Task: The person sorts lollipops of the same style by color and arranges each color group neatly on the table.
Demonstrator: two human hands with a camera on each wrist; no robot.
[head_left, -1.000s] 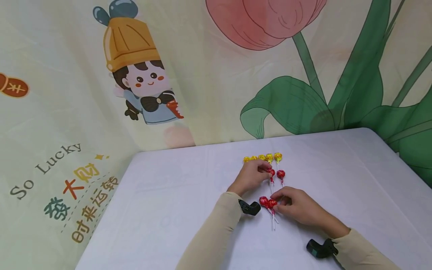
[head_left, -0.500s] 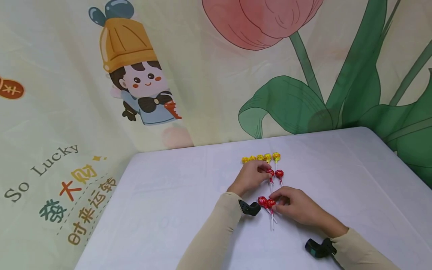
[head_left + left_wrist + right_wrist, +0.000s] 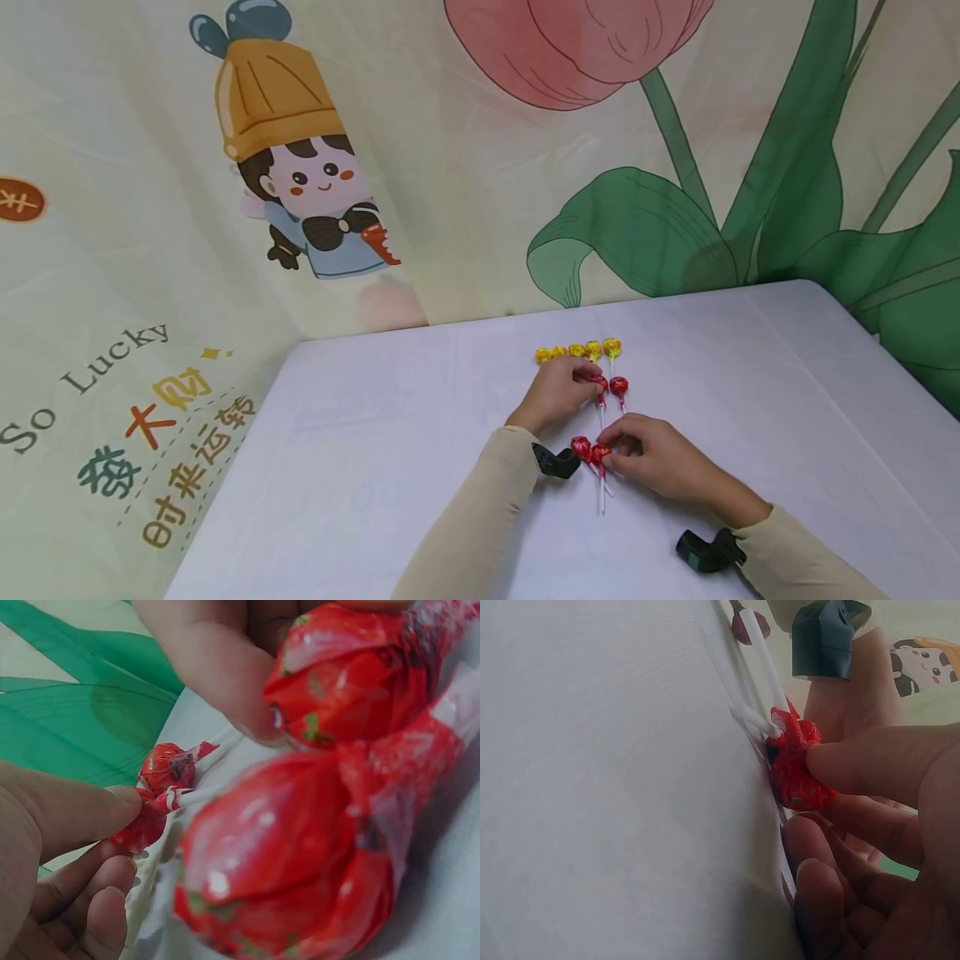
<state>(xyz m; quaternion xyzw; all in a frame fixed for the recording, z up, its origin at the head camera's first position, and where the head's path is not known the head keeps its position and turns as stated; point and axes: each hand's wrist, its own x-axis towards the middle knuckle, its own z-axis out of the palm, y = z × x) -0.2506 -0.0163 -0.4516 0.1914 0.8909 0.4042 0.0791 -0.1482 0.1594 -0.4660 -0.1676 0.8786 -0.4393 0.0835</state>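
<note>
Between thumb and fingers, my left hand [image 3: 558, 390] pinches the head of a red-wrapped lollipop [image 3: 142, 826] lying below the yellow row. Just right of it lies another red lollipop [image 3: 618, 387]. Nearer the front, my right hand [image 3: 663, 457] pinches the head of a red lollipop [image 3: 802, 776], its white stick pointing toward the front. A further red lollipop [image 3: 581, 448] lies against that one on the left, their sticks crossing. Both of these front heads loom large in the left wrist view.
Several yellow lollipops [image 3: 593, 350] stand in a row behind the left hand, some sticks hidden by it. A white cloth covers the table [image 3: 360, 467]. A printed curtain [image 3: 465, 208] hangs along the table's back edge.
Both hands keep their grip and hardly move. The whole head view shifts slightly to the left.
</note>
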